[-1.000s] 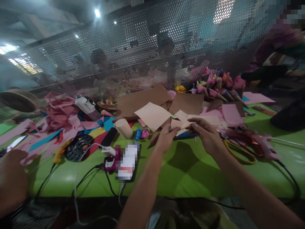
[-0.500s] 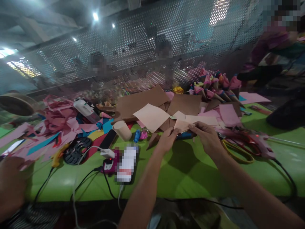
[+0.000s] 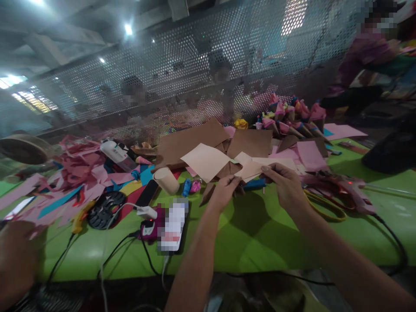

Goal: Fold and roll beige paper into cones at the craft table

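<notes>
My left hand [image 3: 225, 190] and my right hand [image 3: 283, 184] meet above the green table [image 3: 260, 234]. Between their fingertips they pinch a small beige paper piece [image 3: 251, 170], the left at its lower left corner, the right at its right edge. A blue pen-like object [image 3: 255, 185] lies on the table just under the paper. Brown cardboard sheets [image 3: 191, 141] and a larger beige sheet [image 3: 206, 160] lie right behind my hands.
A glue gun [image 3: 347, 190] and yellow-handled scissors [image 3: 321, 208] lie right of my right hand, cable trailing to the edge. A phone [image 3: 172, 223], chargers and cables sit at left front. Pink paper scraps [image 3: 81, 169] pile left; paper cones [image 3: 289, 119] stand behind. Another person's hand [image 3: 16, 255] is lower left.
My hands have shifted slightly, turning the beige piece so it lies flatter and a bit higher between my fingers. The view has tilted down a little.
</notes>
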Available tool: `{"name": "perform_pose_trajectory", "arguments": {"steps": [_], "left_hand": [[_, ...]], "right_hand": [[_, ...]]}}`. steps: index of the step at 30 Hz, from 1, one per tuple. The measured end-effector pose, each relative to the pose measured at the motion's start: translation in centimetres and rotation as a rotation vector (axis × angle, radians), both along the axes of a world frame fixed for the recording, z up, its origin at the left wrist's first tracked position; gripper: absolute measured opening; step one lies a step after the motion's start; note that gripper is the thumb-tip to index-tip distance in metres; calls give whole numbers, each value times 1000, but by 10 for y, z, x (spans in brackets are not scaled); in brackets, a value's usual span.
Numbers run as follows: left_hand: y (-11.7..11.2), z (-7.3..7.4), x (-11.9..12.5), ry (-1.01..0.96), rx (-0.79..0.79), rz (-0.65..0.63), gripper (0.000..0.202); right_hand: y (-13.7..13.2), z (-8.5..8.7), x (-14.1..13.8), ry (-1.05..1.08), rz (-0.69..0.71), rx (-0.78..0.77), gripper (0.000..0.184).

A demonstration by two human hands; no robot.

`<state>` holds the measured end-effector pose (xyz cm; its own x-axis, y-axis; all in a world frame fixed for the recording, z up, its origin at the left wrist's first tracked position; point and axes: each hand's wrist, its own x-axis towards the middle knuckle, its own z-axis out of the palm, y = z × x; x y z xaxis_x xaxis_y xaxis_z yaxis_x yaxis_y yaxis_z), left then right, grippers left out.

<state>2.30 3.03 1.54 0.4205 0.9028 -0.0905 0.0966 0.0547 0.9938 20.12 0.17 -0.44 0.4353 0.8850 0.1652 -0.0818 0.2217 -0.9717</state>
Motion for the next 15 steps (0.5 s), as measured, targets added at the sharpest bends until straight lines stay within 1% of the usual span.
{"name": "perform_pose_trajectory", "arguments": {"steps": [4, 11, 13, 15], "left_hand": [[-3, 7, -1, -3, 9, 50, 34], [-4, 9, 0, -60, -32, 21, 31], [-4, 9, -1, -35, -22, 50, 33], [-4, 8, -1, -7, 25, 102, 33]], "right_hand": [[0, 3, 0, 11, 10, -14, 45], [0, 2, 2, 9, 18, -26, 42], [0, 1, 2, 8, 18, -30, 41], [-1, 2, 1, 14, 25, -40, 41]]}}
